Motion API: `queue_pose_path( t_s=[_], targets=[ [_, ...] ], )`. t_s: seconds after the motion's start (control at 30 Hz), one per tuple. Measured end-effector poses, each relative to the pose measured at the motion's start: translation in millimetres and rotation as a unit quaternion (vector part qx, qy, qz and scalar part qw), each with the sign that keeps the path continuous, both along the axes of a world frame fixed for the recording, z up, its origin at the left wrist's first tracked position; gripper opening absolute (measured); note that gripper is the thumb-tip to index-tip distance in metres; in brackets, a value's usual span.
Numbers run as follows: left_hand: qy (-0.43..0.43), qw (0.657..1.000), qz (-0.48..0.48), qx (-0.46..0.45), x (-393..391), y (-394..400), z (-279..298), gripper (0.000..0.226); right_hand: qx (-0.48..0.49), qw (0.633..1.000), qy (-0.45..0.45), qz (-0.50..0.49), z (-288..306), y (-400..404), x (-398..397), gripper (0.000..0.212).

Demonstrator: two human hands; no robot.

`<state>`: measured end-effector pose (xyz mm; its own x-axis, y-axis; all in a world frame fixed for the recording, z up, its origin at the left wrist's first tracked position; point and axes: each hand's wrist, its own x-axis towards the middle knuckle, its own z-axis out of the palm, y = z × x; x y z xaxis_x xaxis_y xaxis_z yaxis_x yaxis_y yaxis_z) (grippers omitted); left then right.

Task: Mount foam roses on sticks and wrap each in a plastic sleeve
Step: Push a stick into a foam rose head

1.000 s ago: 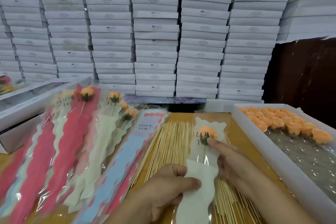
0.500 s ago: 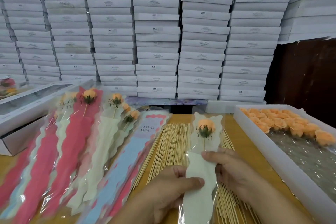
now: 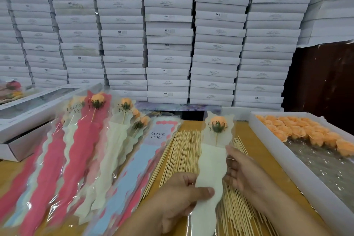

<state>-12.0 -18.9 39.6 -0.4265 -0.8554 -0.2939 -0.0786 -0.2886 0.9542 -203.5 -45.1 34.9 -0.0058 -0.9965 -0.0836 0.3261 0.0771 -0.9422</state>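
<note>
- The stacked white boxes (image 3: 168, 40) are seen behind the tabletop (image 3: 247, 134); the tray of loose foam roses (image 3: 298, 130) lies to the right of the cream sleeve (image 3: 211, 168)
- The cream sleeve is held above the pile of sticks (image 3: 183, 151), its long axis running away from the person, the rose (image 3: 218, 123) at the far end
- The sleeve is best kept flat and the stick centred, it is judged
- The left hand (image 3: 178, 195) pinches the lower sleeve; the right hand (image 3: 243, 170) touches its right edge with relaxed fingers (image 3: 229, 149)
</note>
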Motion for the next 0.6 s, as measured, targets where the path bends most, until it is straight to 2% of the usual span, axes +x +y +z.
queue_pose_path(
  t_s=[0.13,0.27,0.33,0.47,0.6],
  targets=[
    [-0.062,0.993,0.060,-0.078,11,-1,15,0.003,0.030,0.999,-0.023,-0.008,0,-4,-6,0.036],
    [-0.051,0.985,0.122,-0.106,37,-8,38,0.009,0.033,0.999,-0.004,0.005,-6,-6,-13,0.035],
    [-0.072,0.977,0.149,-0.132,58,-15,53,0.007,0.033,0.999,-0.001,0.003,-7,-7,-13,0.034],
    [-0.137,0.939,0.252,-0.191,109,-38,70,0.006,0.028,1.000,0.000,0.003,-7,-7,-13,0.030],
    [-0.188,0.891,0.357,-0.210,161,-64,65,0.006,0.028,1.000,0.000,-0.003,-5,-6,-11,0.027]
  ],
)
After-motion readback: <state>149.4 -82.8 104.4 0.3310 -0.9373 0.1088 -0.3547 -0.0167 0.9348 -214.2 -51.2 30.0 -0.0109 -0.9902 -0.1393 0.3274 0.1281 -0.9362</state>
